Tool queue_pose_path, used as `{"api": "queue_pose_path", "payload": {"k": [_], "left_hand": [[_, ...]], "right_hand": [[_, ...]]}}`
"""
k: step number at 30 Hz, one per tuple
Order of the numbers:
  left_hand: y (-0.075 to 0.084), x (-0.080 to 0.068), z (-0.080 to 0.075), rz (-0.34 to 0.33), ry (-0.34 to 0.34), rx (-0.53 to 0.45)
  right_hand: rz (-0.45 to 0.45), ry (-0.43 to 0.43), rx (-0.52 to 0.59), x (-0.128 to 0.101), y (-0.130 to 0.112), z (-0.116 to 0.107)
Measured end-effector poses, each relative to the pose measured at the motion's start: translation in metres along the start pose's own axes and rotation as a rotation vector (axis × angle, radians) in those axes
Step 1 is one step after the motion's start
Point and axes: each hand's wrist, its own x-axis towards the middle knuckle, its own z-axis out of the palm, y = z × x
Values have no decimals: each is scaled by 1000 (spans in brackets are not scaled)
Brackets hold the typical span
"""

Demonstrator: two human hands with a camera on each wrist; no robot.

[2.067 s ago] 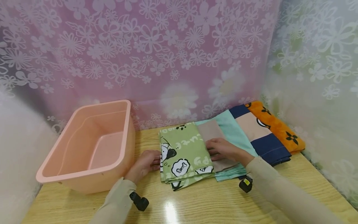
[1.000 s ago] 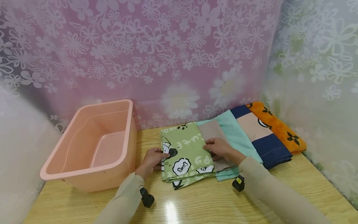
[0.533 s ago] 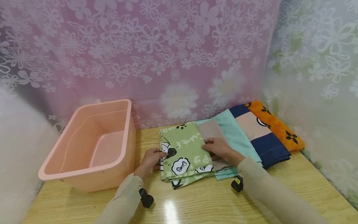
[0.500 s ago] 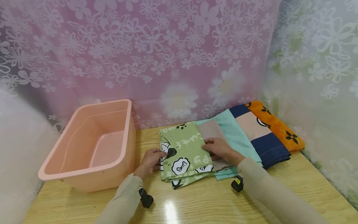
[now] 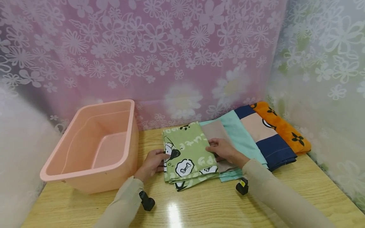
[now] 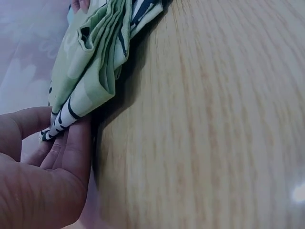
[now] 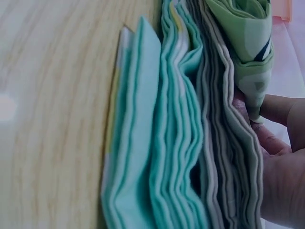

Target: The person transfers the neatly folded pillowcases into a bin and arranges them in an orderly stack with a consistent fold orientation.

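Working on a table (image 5: 205,209) between a pink tub (image 5: 99,182) at left and a gray cloth (image 5: 215,129), mint cloth (image 5: 238,131), navy-and-peach cloth (image 5: 272,148) and orange cloth (image 5: 285,129) at right. Reaching the right hand (image 5: 223,148) over the gray cloth. Pinching the folded green cloth (image 5: 191,145), mid-table, by opposite edges with that and the left hand (image 5: 151,163), now reaching further over its top than two seconds ago

folded cloths (image 5: 188,148): 5 | tub (image 5: 97,182): 1 | hands (image 5: 151,163): 2 | wrist cameras (image 5: 147,202): 2 | table (image 5: 205,209): 1
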Motion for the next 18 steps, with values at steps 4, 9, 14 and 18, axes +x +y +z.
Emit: {"api": "queue_pose_path", "payload": {"k": [4,9,14,18], "left_hand": [[2,-1,-1,21,-9,5],[6,-3,0,44,-6,16],[11,-6,1,64,5,23],[13,-8,1,74,3,32]], "right_hand": [[-8,10,-11,0,-2,0],[-13,9,-13,-2,-3,-1],[-36,6,-16,-3,-5,-1],[-57,17,-52,-3,-9,-2]]}}
